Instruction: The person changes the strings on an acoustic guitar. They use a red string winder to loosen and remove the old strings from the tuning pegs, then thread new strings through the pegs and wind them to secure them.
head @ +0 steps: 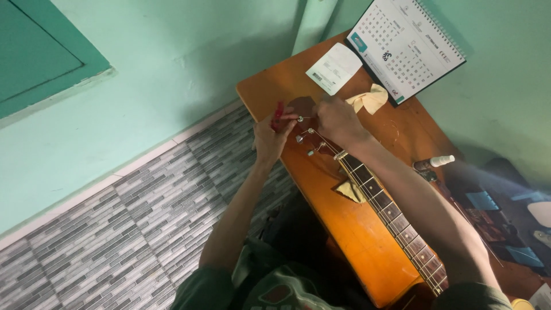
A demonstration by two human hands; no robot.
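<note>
Left hand pinching a red tool, right hand closing on the guitar headstock at upper centre, risking the string slipping loose.

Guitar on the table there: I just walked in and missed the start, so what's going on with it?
A person is working at the headstock of a guitar lying on an orange wooden table. The left hand holds a small red tool by the tuning pegs. The right hand rests on the headstock. A calendar, paper slip and cloth lie beyond.
</note>
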